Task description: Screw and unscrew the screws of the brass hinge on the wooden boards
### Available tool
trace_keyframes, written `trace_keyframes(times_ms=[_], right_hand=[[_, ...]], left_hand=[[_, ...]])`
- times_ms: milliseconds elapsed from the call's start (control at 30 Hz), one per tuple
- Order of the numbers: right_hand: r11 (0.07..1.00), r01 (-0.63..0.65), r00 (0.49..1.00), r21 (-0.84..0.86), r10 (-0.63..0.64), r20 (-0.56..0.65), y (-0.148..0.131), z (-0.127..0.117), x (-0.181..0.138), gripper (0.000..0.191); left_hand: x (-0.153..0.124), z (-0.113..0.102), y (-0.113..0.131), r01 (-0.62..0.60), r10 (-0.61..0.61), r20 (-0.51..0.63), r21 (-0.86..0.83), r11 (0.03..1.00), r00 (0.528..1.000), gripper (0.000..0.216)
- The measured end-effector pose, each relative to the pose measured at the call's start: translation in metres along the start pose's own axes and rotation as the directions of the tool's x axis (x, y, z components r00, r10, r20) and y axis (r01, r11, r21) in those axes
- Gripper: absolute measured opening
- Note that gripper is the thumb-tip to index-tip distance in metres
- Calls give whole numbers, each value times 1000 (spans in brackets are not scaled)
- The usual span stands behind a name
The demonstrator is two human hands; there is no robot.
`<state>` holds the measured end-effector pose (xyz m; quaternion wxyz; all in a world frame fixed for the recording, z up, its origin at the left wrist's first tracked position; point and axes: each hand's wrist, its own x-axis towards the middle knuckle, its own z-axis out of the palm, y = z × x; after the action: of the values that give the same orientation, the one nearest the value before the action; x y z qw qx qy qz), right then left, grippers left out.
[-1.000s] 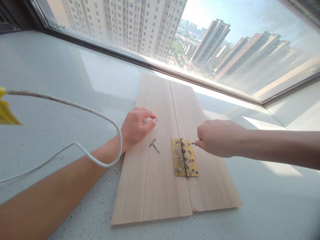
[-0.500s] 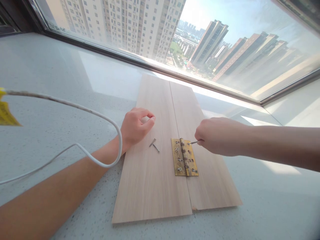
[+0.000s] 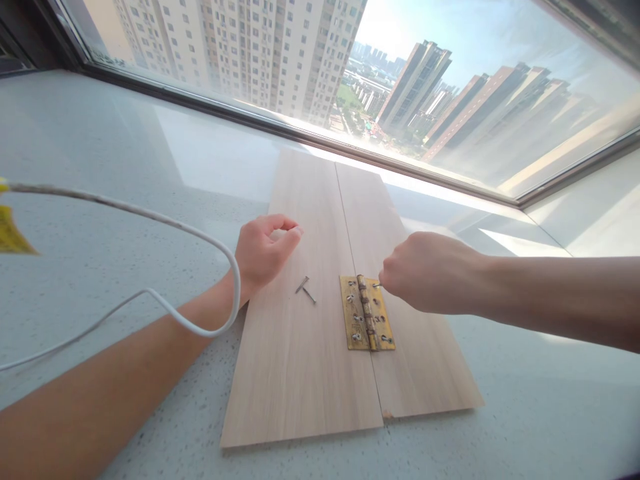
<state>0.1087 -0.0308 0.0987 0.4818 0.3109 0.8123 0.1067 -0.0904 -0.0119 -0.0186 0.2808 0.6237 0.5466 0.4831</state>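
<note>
My right hand (image 3: 425,272) is closed in a fist beside the upper right hole of a brass hinge (image 3: 368,313). A thin metal shaft (image 3: 377,286) pokes out from its fingers onto that hole; the rest is hidden, so I cannot tell whether it is a screw or a tool. The hinge lies over the seam between two pale wooden boards (image 3: 305,373), and screws stand tilted in several holes. My left hand (image 3: 265,250) rests at the left board's edge, thumb and forefinger pressed together; anything in the pinch is too small to make out. Two loose screws (image 3: 306,290) lie on the left board.
A white cable (image 3: 200,233) with a yellow tag (image 3: 15,230) loops in front of my left forearm. The boards lie on a speckled white sill (image 3: 165,440). Behind them runs the dark window frame (image 3: 300,133), with tall buildings outside.
My right hand has moved left, closer to the hinge, and less of the metal shaft shows. The left hand keeps its pinch, while the whole view shifts slightly.
</note>
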Motion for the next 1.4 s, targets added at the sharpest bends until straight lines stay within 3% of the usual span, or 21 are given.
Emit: trace_keyframes(times_ms=[200, 433, 700, 900, 1133, 1267, 1400], right_hand=[[996, -71, 997, 56, 69, 35, 1, -7, 5, 19], [932, -269, 959, 243, 237, 153, 5, -10, 13, 23], [836, -403, 903, 373, 296, 312, 8, -15, 16, 27], [794, -433, 884, 428, 280, 374, 9, -15, 19, 29], [749, -353, 935, 561, 283, 212, 14, -2, 5, 20], [636, -274, 951, 721, 292, 103, 18, 6, -10, 25], [539, -192, 945, 820, 326, 7, 17, 4, -21, 19]], left_hand=[[0, -1, -1, 7, -7, 9, 4, 1000, 1000, 19], [2, 0, -1, 18, -18, -2, -27, 999, 1000, 21], [2, -1, 0, 38, -40, -21, -90, 995, 999, 21], [0, 0, -1, 33, -37, -35, -95, 995, 999, 20], [0, -2, -1, 42, -42, -1, -65, 997, 999, 21], [0, -2, 1, 69, -68, 19, -50, 996, 997, 22], [-1, -2, 3, 85, -84, 21, -57, 995, 996, 21]])
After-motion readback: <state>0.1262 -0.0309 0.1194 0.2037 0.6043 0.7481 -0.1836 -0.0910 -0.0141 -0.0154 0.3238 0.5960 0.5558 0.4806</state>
